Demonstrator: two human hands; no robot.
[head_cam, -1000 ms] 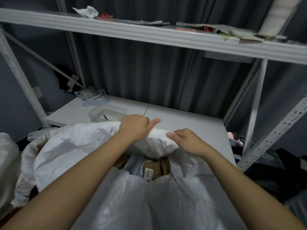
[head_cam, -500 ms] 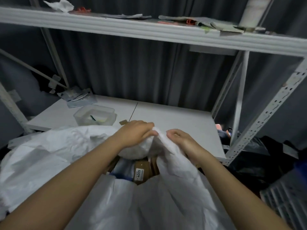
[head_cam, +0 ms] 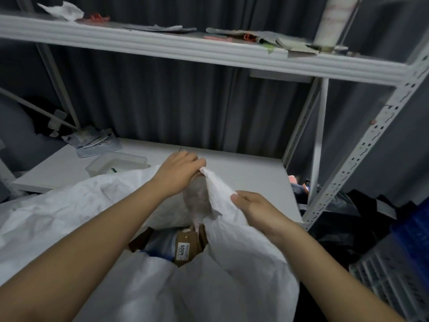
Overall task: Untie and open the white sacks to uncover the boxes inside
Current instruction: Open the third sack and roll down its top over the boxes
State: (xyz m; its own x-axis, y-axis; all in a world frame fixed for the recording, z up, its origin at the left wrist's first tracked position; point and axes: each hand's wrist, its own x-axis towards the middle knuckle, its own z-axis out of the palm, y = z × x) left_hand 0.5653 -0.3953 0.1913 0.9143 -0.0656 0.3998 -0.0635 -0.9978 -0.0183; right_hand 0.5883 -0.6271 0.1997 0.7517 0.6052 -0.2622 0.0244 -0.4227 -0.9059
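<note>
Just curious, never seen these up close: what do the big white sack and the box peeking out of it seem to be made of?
The white sack looks like thin matte plastic or woven plastic fabric: it crumples into sharp creases. Which one is unclear. The box looks like plain brown cardboard, dull, with a white paper label reading 4005.

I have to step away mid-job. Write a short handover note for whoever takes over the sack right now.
Left hand: grips the far edge of the crumpled white woven sack at its mouth.
Right hand: pinches the sack's right-hand flap.
Things: sack mouth partly spread; brown cardboard box with a white "4005" label shows in the gap.
Done: sack is untied and opening.
Left: pull the edges wider and down to bare the boxes; other sacks, if any, not checked.
</note>
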